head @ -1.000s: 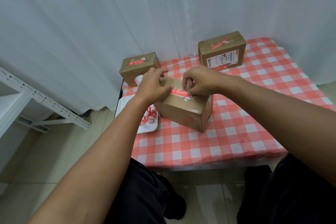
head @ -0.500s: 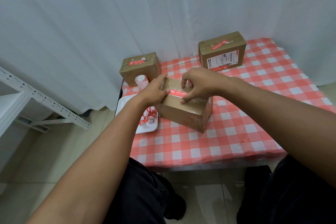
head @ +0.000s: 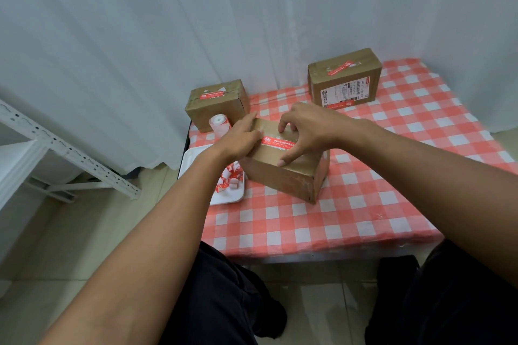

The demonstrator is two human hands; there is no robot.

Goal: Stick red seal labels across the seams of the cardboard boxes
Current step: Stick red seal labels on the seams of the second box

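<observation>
Checked red-and-white tablecloth (head: pixel 350 216) covers a small table. On it, a cardboard box (head: pixel 283 176) with a red seal label (head: pixel 276 142) on top; left hand (head: pixel 241 140) rests flat against it, right hand (head: pixel 305 131) grasps its top. Two sealed boxes (head: pixel 217 105) (head: pixel 344 77) sit behind.

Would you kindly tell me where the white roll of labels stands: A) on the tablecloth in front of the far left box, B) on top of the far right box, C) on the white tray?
A: the roll stands upright on the checked tablecloth, just before the far left box.
</observation>
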